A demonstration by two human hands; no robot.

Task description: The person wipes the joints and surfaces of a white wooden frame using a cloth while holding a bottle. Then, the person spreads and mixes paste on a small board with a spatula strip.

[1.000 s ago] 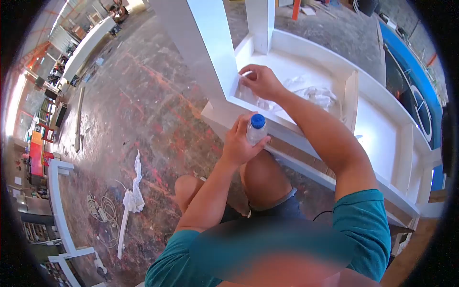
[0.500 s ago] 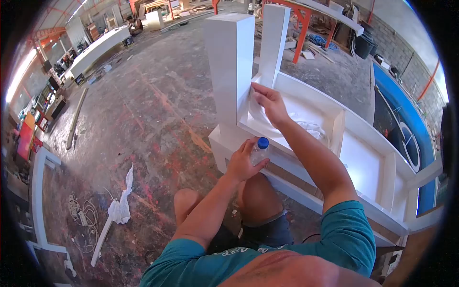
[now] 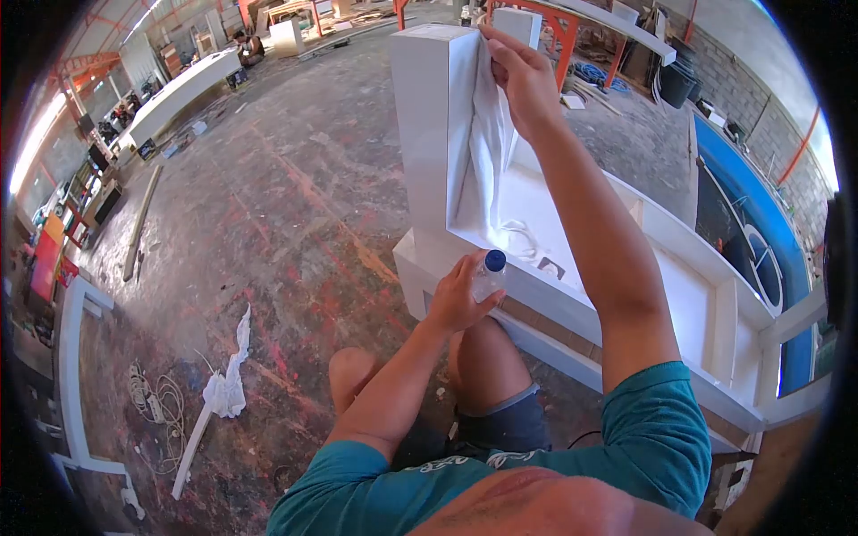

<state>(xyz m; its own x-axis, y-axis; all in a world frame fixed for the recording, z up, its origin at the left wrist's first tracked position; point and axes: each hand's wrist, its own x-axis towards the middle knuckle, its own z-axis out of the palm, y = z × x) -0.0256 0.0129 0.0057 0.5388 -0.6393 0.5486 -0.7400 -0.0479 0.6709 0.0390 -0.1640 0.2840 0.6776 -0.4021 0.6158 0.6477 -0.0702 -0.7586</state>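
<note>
My left hand (image 3: 458, 297) is wrapped round a clear plastic bottle (image 3: 487, 284) with a blue cap, low beside the white furniture frame (image 3: 420, 259). High up at the top of the nearer white post (image 3: 420, 125), my right hand (image 3: 523, 76) pinches a white cloth (image 3: 483, 152). The cloth hangs down along the inner face of the post, its lower end reaching the shallow white compartment (image 3: 545, 214). A small dark-marked item (image 3: 551, 267) lies in that compartment near the front rail; I cannot make out what it is.
Another white post (image 3: 517, 25) stands behind. On the floor at left lie a crumpled white cloth (image 3: 225, 391), a tangled cord (image 3: 161, 406) and a long wooden strip (image 3: 143, 223). A blue-edged pool-like structure (image 3: 760, 205) is at right. A person (image 3: 249, 49) sits far back.
My right hand has risen from the foot of the post to its top, pulling the white cloth up out of the compartment. My left hand keeps the bottle in nearly the same place.
</note>
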